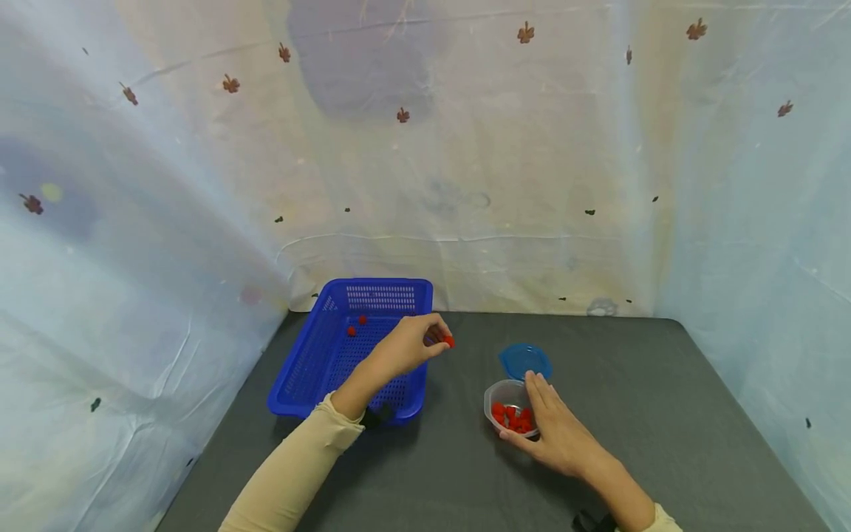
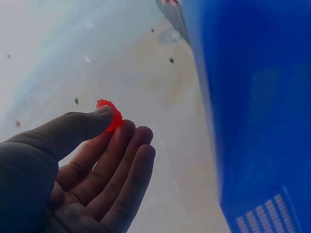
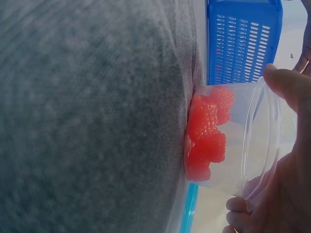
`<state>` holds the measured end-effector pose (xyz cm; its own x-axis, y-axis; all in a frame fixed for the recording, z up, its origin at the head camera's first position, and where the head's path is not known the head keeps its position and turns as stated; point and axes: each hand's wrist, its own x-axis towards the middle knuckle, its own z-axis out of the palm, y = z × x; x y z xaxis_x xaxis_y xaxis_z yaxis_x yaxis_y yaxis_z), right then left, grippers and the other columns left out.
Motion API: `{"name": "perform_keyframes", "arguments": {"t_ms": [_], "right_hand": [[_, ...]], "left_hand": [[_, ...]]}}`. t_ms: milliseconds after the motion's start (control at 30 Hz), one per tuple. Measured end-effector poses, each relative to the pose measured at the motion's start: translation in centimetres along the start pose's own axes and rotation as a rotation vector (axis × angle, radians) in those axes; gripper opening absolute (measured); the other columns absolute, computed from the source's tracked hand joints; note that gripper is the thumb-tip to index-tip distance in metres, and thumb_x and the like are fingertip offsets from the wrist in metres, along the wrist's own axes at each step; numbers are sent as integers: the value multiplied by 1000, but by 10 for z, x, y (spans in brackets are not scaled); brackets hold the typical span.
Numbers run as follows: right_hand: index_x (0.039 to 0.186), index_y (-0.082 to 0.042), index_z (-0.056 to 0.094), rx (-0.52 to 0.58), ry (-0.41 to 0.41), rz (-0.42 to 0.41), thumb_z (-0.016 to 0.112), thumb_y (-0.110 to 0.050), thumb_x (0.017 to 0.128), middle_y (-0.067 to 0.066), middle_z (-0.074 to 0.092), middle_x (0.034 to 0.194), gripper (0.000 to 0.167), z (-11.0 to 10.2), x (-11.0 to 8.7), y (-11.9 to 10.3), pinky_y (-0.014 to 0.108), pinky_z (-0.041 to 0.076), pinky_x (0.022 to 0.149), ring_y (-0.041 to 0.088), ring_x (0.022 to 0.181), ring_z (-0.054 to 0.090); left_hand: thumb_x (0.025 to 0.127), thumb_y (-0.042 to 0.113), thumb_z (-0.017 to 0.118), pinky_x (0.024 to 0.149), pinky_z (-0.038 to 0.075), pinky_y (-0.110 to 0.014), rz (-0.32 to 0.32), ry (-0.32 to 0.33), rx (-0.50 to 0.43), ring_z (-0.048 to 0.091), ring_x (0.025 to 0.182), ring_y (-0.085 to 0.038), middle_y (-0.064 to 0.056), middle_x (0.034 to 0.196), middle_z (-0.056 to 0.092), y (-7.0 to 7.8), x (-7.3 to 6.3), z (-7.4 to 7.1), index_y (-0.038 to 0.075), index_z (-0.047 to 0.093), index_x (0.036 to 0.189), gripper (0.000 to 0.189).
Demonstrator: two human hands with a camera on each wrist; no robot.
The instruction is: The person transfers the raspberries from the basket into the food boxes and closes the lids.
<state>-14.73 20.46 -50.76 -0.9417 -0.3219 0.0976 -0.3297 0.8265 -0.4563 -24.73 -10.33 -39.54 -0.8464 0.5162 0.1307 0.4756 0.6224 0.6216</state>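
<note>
Between thumb and fingertips my left hand [image 1: 411,343] pinches a red raspberry [image 2: 115,119], in the air just right of the blue basket [image 1: 282,403]. Two more raspberries lie inside that basket, one of them the raspberry [image 1: 351,331] nearer me. My right hand [image 1: 564,436] holds a clear plastic container [image 3: 238,167] by its rim, thumb on one side and fingers on the other. Several red raspberries [image 3: 206,119] sit on the container's bottom. The container stands upright on the table, and the hand covers part of its right side.
A blue lid [image 1: 524,360] lies on the dark grey table [image 1: 452,473] right behind the container. The basket stands at the table's left, with raised slotted walls. Behind the table hangs a pale curtain [image 1: 479,162] printed with leaves, which also runs along both sides.
</note>
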Motion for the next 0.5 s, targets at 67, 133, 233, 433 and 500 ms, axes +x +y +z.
{"name": "perform_keyframes", "arguments": {"t_ms": [67, 133, 233, 433, 500], "right_hand": [[167, 6, 22, -3, 0, 2, 62, -76, 95, 27, 22, 174, 116, 0, 0, 0, 66, 27, 124, 48, 160, 22], [167, 6, 22, -2, -1, 3, 62, -76, 96, 27, 22, 174, 116, 0, 0, 0, 66, 27, 124, 48, 160, 22], [167, 7, 22, -4, -1, -2, 62, -76, 96, 28, 21, 174, 116, 0, 1, 1, 66, 26, 124, 48, 160, 22], [167, 7, 22, -6, 6, -9, 63, -74, 97, 28, 21, 174, 115, 1, 1, 3, 67, 28, 123, 49, 160, 22], [167, 7, 22, -4, 2, -10, 63, -74, 97, 28, 20, 174, 115, 0, 0, 3, 67, 29, 123, 49, 160, 22]], "left_hand": [[103, 17, 75, 86, 59, -31, 11, -15, 4, 71, 96, -10, 6, 102, 75, 7, -2, 7, 16, 72, 111, 9], [103, 17, 75, 86, 60, -30, 28, -31, 5, 71, 95, -9, 6, 102, 76, 13, -4, 14, 16, 72, 111, 8], [103, 16, 76, 87, 61, -32, 63, -48, 11, 71, 95, -8, 5, 102, 76, 20, -5, 27, 15, 73, 110, 8], [101, 15, 77, 86, 60, -27, 108, -60, 25, 70, 92, -5, 5, 100, 76, 28, -2, 49, 14, 73, 109, 9], [101, 15, 78, 84, 58, -21, 113, -65, 35, 69, 90, -3, 6, 99, 75, 28, -2, 56, 15, 73, 109, 9]]}}
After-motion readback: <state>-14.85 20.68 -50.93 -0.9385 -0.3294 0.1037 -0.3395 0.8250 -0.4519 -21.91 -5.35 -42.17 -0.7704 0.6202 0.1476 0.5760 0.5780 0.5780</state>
